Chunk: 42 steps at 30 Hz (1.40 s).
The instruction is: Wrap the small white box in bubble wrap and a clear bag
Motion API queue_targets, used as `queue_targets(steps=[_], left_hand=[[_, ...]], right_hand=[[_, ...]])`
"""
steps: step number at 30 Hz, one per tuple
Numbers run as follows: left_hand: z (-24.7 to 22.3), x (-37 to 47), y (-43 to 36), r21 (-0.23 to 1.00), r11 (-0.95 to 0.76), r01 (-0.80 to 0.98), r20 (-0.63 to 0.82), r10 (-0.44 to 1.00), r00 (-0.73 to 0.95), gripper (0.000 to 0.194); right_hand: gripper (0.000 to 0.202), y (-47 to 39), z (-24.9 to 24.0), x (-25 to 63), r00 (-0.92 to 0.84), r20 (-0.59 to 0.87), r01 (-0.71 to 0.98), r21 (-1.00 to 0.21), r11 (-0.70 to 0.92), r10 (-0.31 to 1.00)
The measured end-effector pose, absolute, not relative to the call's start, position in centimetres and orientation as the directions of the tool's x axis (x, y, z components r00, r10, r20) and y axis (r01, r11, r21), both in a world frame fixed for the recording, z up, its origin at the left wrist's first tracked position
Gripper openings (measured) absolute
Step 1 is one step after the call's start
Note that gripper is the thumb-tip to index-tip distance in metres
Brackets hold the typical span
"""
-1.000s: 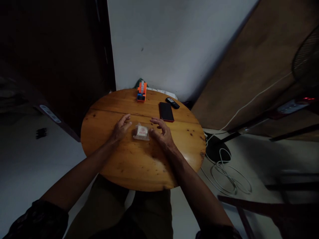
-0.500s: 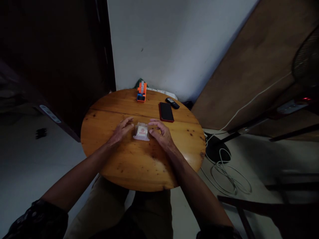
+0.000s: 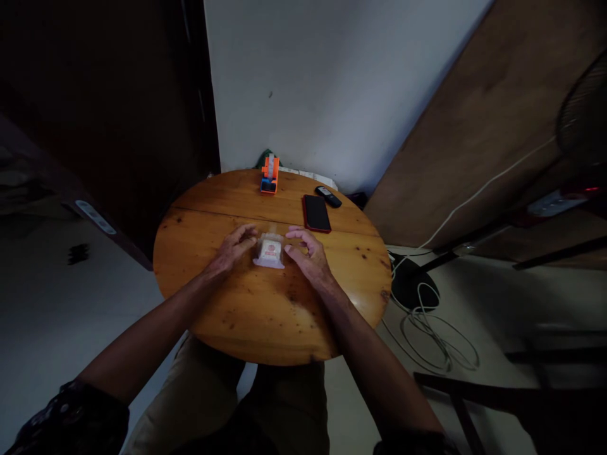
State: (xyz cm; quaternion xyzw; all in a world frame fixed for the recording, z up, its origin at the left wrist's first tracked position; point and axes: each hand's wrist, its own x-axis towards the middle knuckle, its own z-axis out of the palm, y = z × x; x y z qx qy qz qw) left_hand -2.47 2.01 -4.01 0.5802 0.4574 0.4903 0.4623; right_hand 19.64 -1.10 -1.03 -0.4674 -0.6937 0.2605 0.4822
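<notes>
A small white packet in clear wrapping, with red print on top (image 3: 270, 251), lies on the round wooden table (image 3: 227, 322) in the head view. What is inside the wrapping I cannot make out. My left hand (image 3: 233, 248) is at its left side, fingers slightly curved and apart. On the packet's other side is my right hand (image 3: 307, 254), thumb and fingers spread in a loose curve. Neither hand grips the packet; a narrow gap shows on both sides.
An orange and blue tape dispenser (image 3: 270, 175) stands at the table's far edge. Right of it lie a dark phone in a red case (image 3: 317, 213) and a black handset (image 3: 328, 196). A pale cable (image 3: 427, 328) coils on the floor at right, near a fan (image 3: 585, 114).
My left hand has moved slightly right, closer to the packet. The right hand and the packet have hardly moved.
</notes>
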Motion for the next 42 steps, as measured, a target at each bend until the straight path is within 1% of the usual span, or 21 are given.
queue_targets(steps=[5,8,13,16,19,22,24,26,28,30,33,35,37,39,42], left_hand=[[-3.8,-2.3,1.7,0.983,-0.173,0.06,0.168,0.983,0.08,0.042],[-3.3,-2.3,1.4,0.97,-0.217,0.11,0.213,0.976,0.048,0.033],[-2.0,-2.0,0.4,0.928,-0.32,0.191,0.321,0.947,0.023,0.024],[-1.6,-1.6,-0.1,0.915,-0.342,0.215,0.346,0.938,0.02,0.022],[-1.6,-1.2,-0.5,0.914,-0.339,0.221,0.338,0.94,0.042,0.023],[-1.9,-1.0,-0.6,0.908,-0.354,0.226,0.346,0.935,0.075,0.023],[-2.2,-0.9,-0.7,0.896,-0.379,0.232,0.365,0.926,0.102,0.022],[-2.4,-0.8,-0.7,0.881,-0.406,0.242,0.384,0.914,0.133,0.023],[-2.7,-0.8,-0.7,0.864,-0.432,0.258,0.401,0.901,0.165,0.022],[-2.8,-0.8,-0.6,0.847,-0.451,0.28,0.41,0.891,0.195,0.021],[-3.1,-0.9,-0.6,0.83,-0.467,0.304,0.412,0.882,0.23,0.019],[-3.2,-0.9,-0.5,0.833,-0.462,0.304,0.406,0.884,0.231,0.019],[-3.3,-0.8,-0.4,0.842,-0.449,0.301,0.396,0.891,0.222,0.02],[-3.4,-0.8,-0.4,0.847,-0.437,0.303,0.384,0.897,0.219,0.021],[-3.3,-0.8,-0.5,0.851,-0.425,0.308,0.372,0.902,0.218,0.022]], right_hand=[[0.021,-0.7,-1.6,19.7,-0.036,0.396,0.384,-0.842,0.379,0.917],[0.022,-0.6,-1.9,19.6,0.01,0.378,0.376,-0.859,0.347,0.926],[0.024,-0.3,-2.0,19.8,0.048,0.338,0.43,-0.856,0.285,0.94],[0.023,0.3,-1.9,20.2,0.033,0.335,0.509,-0.816,0.273,0.942],[0.023,1.4,-1.2,20.4,-0.013,0.28,0.658,-0.721,0.22,0.96],[0.034,2.9,-0.1,19.9,-0.072,0.166,0.765,-0.623,0.162,0.983],[0.042,4.0,0.6,19.3,-0.076,0.092,0.789,-0.603,0.116,0.993],[0.048,4.9,0.8,18.4,-0.045,0.035,0.79,-0.61,0.057,0.998],[0.049,5.7,0.7,17.6,-0.005,-0.016,0.774,-0.634,-0.006,1.0],[0.045,6.2,0.4,16.8,0.027,-0.067,0.716,-0.695,-0.066,0.997],[0.029,6.4,0.0,16.2,0.026,-0.119,0.496,-0.86,-0.116,0.993],[0.019,6.4,0.0,16.2,0.006,-0.102,0.329,-0.939,-0.099,0.995],[0.015,6.3,0.2,16.3,0.0,-0.06,0.23,-0.971,-0.058,0.998],[0.015,6.0,0.4,16.4,-0.005,-0.024,0.19,-0.982,-0.022,1.0],[0.016,5.5,0.7,16.7,-0.03,0.035,0.196,-0.98,0.04,0.999]])
